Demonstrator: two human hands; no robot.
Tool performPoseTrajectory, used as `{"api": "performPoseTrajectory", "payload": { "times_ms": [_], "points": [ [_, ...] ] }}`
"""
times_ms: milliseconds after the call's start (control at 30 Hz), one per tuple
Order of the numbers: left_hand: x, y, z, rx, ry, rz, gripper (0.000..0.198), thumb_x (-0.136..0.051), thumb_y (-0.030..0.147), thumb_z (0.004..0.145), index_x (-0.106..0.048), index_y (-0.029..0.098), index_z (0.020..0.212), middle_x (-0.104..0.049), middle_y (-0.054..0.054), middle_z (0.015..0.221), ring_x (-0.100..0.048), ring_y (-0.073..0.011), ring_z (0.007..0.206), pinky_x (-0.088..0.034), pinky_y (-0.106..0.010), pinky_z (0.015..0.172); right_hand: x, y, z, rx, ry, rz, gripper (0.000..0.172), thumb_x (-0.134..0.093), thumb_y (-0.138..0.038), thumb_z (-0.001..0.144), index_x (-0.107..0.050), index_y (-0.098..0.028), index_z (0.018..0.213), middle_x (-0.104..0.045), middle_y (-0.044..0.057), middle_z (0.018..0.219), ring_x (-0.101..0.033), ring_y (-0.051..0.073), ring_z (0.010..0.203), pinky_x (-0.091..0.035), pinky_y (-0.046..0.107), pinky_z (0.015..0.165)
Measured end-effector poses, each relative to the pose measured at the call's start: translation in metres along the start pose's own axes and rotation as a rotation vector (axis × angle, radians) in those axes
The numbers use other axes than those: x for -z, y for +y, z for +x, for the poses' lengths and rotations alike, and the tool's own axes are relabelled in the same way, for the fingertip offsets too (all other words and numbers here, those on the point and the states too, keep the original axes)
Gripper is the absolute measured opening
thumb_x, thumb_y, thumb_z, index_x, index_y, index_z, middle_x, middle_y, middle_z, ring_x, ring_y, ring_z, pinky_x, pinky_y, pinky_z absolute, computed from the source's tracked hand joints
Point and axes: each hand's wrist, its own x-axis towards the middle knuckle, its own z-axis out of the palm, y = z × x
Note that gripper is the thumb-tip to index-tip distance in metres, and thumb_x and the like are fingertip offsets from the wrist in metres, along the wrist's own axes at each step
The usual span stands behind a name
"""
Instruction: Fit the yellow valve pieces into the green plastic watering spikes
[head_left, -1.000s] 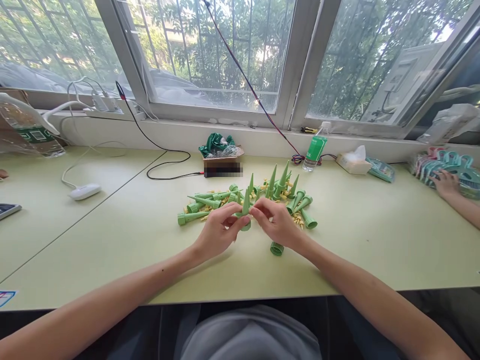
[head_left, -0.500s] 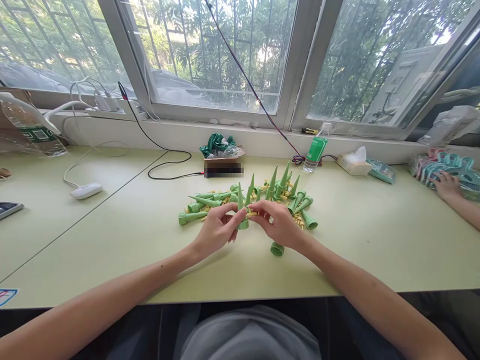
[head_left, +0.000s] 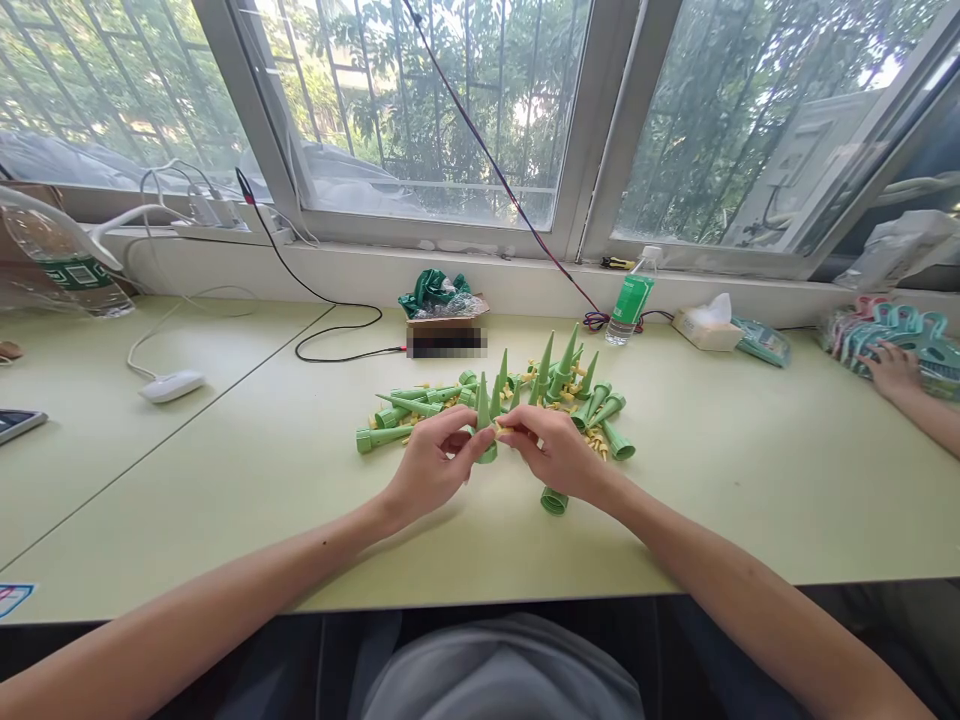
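Note:
My left hand (head_left: 431,460) is closed around a green plastic watering spike (head_left: 483,402), its point upward and its threaded cap end low. My right hand (head_left: 561,452) pinches a small yellow plastic valve piece (head_left: 504,429) against the spike's side; my fingertips partly hide where the two meet. Just behind my hands lies a pile of more green spikes (head_left: 546,368), some upright and some on their sides, with many small yellow pieces (head_left: 596,440) among them. One green spike (head_left: 554,500) lies below my right wrist, its round open end towards me.
A small box (head_left: 447,320) with green wrapping stands behind the pile. Towards the window are a water bottle (head_left: 631,300) and a tissue box (head_left: 706,330). At right, another person's hand (head_left: 896,370) rests on packaged teal and pink hangers (head_left: 919,345). A phone (head_left: 21,424) lies far left.
The held spike and my left fingers have shifted slightly right and down, closer to my right fingertips. The yellow piece now sits tighter between both hands. The pile looks the same.

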Motion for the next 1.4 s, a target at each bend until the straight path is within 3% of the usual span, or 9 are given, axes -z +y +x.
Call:
{"api": "performPoseTrajectory", "payload": {
  "times_ms": [133,467,867,1167,1400],
  "points": [
    [0.000,-0.002,0.001,-0.084,0.014,0.082,0.032,-0.065,0.034,0.091,-0.048,0.016,0.070,-0.035,0.003,0.074,-0.046,-0.0044,0.049,-0.040,-0.018,0.039,0.001,-0.004,-0.001,-0.045,-0.052,0.001,0.017,-0.050,-0.024,0.100,-0.059,-0.018,0.087,-0.057,-0.001,0.068,-0.045,0.011,0.058,-0.037,0.023,0.059],
    [0.000,-0.003,0.000,-0.138,0.016,0.103,0.029,-0.063,0.031,0.092,-0.049,0.017,0.071,-0.035,0.004,0.073,-0.042,-0.0048,0.051,-0.038,-0.019,0.041,0.000,-0.004,-0.001,-0.041,-0.105,-0.031,0.031,-0.037,-0.029,0.104,-0.040,-0.021,0.074,-0.041,-0.004,0.063,-0.036,0.011,0.055,-0.031,0.024,0.057],
    [0.000,-0.001,0.001,-0.158,0.002,0.134,0.027,-0.061,0.031,0.093,-0.051,0.017,0.072,-0.038,0.003,0.073,-0.040,-0.0061,0.053,-0.040,-0.019,0.043,-0.001,-0.003,-0.001,-0.069,-0.108,-0.013,0.033,-0.035,-0.032,0.105,-0.037,-0.021,0.074,-0.043,-0.004,0.063,-0.036,0.011,0.054,-0.030,0.023,0.056],
    [0.001,-0.002,-0.001,-0.057,-0.013,0.072,0.030,-0.062,0.035,0.093,-0.049,0.018,0.072,-0.036,0.003,0.075,-0.043,-0.0053,0.048,-0.041,-0.021,0.039,-0.004,-0.005,0.000,-0.090,-0.015,-0.007,0.031,-0.041,-0.034,0.104,-0.052,-0.019,0.078,-0.049,-0.003,0.063,-0.041,0.011,0.056,-0.034,0.023,0.057],
    [0.000,0.007,0.001,0.003,-0.008,-0.021,0.028,-0.064,0.042,0.091,-0.057,0.017,0.080,-0.050,0.000,0.078,-0.054,-0.0063,0.047,-0.045,-0.020,0.040,-0.004,-0.008,-0.001,-0.081,0.033,0.052,0.018,-0.050,-0.031,0.101,-0.058,-0.018,0.091,-0.055,-0.002,0.066,-0.044,0.010,0.054,-0.039,0.022,0.056]
  ]
}}
